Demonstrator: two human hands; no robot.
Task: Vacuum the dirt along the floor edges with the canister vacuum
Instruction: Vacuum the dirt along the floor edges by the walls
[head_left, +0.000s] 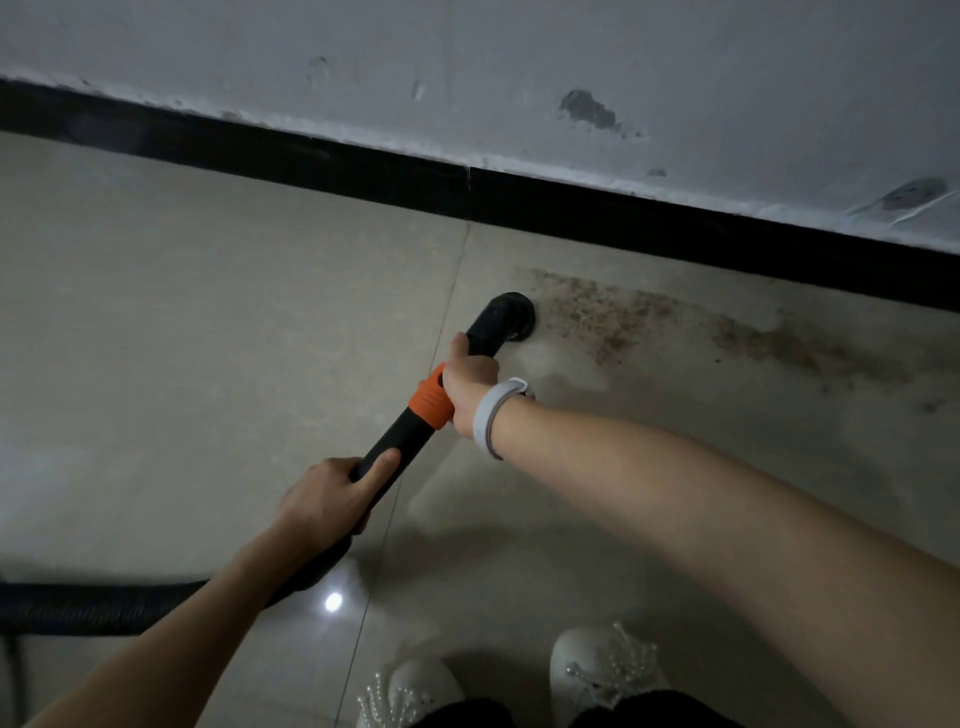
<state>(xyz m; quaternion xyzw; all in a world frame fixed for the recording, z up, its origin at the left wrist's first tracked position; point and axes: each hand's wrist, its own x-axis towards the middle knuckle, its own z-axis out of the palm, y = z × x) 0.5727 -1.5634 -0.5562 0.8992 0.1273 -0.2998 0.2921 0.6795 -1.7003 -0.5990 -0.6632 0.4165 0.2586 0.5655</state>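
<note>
- The floor (182, 322) is made of big, shiny, pale tan tiles.
- A thin line between tiles runs from the far wall down toward the near edge, close to the middle.
- A black strip (623, 218) runs along the far edge of the floor, where it meets the wall.
- A patch of brown dirt (613, 317) lies on the floor on the right, near the black strip. It spreads further to the right in a thinner smear.
- The round black nozzle (511, 314) sits on the floor, just left of the dirt.
- A black ribbed hose (93, 608) lies on the floor at the near left.
- Two white shoes (597, 670) with pearl beads stand on the floor at the near edge.
- A small bright spot of light shines on a near tile.
</note>
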